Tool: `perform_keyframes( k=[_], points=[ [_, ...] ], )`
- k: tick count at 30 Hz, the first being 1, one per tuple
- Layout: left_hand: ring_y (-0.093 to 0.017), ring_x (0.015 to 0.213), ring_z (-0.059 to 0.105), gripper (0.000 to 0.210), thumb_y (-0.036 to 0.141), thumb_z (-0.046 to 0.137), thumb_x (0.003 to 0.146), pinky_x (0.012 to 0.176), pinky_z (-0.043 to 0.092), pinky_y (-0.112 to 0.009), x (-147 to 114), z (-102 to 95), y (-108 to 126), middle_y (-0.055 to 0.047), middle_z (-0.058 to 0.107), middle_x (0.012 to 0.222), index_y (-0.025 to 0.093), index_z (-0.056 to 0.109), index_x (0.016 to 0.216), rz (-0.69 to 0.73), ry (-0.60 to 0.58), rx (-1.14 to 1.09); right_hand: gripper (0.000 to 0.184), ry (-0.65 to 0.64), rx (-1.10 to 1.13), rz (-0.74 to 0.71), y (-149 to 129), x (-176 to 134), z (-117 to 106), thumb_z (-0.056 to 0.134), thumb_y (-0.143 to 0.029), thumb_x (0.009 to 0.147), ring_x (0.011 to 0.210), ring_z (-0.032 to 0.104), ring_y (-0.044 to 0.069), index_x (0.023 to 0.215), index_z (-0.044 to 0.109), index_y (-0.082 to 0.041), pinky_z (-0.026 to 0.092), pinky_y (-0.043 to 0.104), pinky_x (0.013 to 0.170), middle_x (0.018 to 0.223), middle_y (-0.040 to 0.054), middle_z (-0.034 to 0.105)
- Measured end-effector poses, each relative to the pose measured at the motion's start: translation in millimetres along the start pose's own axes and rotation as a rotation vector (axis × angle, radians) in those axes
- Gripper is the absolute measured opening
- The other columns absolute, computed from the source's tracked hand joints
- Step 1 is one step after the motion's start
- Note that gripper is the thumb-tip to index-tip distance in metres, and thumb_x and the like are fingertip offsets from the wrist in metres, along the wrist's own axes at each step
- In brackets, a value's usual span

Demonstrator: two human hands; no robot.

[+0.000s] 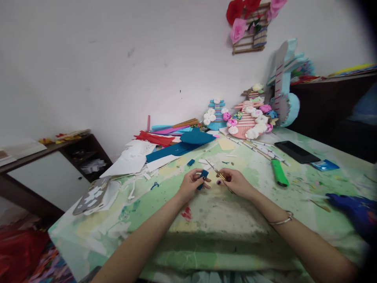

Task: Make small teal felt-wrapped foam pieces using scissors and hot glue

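Between the thumb and fingers of my left hand (193, 182) is a small folded strip of dark blue paper (203, 179). My right hand (235, 182) grips small gold-handled scissors (221, 175) by the handles, blades pointing up and left. The scissors are apart from the strip, just to its right. Beyond my left hand lies another small blue paper piece (191, 162). Larger blue paper sheets (176, 151) rest farther back on the table. Thin blue scraps (154, 185) lie to the left.
A green-patterned cloth covers the table (165, 220). At right are a green utility knife (279, 173), a black phone (297, 151) and several thin sticks (259, 149). A phone case (92, 195) sits at the left edge. Flower-decorated paper crafts (250, 120) stand against the wall.
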State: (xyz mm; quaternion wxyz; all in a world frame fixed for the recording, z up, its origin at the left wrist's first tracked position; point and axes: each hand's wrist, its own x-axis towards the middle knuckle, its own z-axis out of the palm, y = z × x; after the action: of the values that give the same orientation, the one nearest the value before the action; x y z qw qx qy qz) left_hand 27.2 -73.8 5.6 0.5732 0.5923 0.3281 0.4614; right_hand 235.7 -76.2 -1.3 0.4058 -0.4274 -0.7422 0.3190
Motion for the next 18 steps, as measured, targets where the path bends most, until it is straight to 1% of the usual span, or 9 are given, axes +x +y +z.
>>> perform_keyframes(
  k=[2,7,10,12,14,18],
  points=[
    [-0.022,0.063,0.070,0.046,0.040,0.075,0.068,0.062,0.050,-0.030,-0.1,-0.6,-1.0,-0.011,0.073,0.084,0.016,0.051,0.098,-0.017,-0.004,-0.008,0.026,0.010,-0.014,-0.004,0.3,1.3,0.2,0.063,-0.041,0.077,0.053,0.038,0.010,0.082,0.060,-0.016,0.028,0.022,0.047,0.058,-0.0047,0.042],
    [-0.025,0.074,0.072,0.050,0.036,0.078,0.066,0.073,0.052,-0.034,-1.1,-1.5,0.0,-0.012,0.074,0.087,0.016,0.050,0.102,-0.048,0.008,-0.024,0.028,0.039,-0.038,-0.010,4.9,3.8,-0.6,0.062,-0.045,0.076,0.055,0.040,0.011,0.079,0.058,-0.017,0.030,0.022,0.048,0.059,-0.0041,0.044],
    [-0.025,0.072,0.072,0.049,0.034,0.077,0.068,0.068,0.052,-0.032,-1.8,-1.7,-0.2,-0.013,0.073,0.092,0.017,0.050,0.105,-0.044,-0.007,-0.014,0.027,0.051,-0.057,-0.022,6.1,4.4,-1.1,0.061,-0.044,0.077,0.056,0.040,0.011,0.077,0.057,-0.017,0.030,0.022,0.049,0.060,-0.0037,0.044],
    [-0.024,0.070,0.072,0.046,0.032,0.077,0.069,0.064,0.052,-0.030,-1.8,-2.2,-2.0,-0.013,0.073,0.092,0.017,0.051,0.103,-0.039,-0.033,-0.009,0.028,0.046,-0.071,-0.031,5.9,4.3,-1.1,0.060,-0.045,0.078,0.055,0.039,0.011,0.075,0.056,-0.017,0.030,0.022,0.049,0.059,-0.0041,0.042],
    [-0.025,0.070,0.072,0.043,0.031,0.077,0.068,0.064,0.052,-0.030,-1.4,-3.1,-4.5,-0.014,0.073,0.091,0.016,0.052,0.100,-0.031,-0.063,-0.016,0.030,0.035,-0.084,-0.037,6.1,4.1,-0.9,0.060,-0.046,0.078,0.054,0.038,0.011,0.074,0.055,-0.017,0.029,0.022,0.049,0.058,-0.0045,0.041],
    [-0.026,0.083,0.072,0.040,0.029,0.079,0.065,0.076,0.053,-0.033,-0.4,-5.3,-7.6,-0.014,0.073,0.096,0.015,0.055,0.094,-0.009,-0.080,-0.040,0.032,0.027,-0.119,-0.047,8.0,3.6,-1.3,0.061,-0.049,0.077,0.055,0.039,0.011,0.074,0.055,-0.017,0.029,0.023,0.050,0.059,-0.0040,0.042]
  ],
)
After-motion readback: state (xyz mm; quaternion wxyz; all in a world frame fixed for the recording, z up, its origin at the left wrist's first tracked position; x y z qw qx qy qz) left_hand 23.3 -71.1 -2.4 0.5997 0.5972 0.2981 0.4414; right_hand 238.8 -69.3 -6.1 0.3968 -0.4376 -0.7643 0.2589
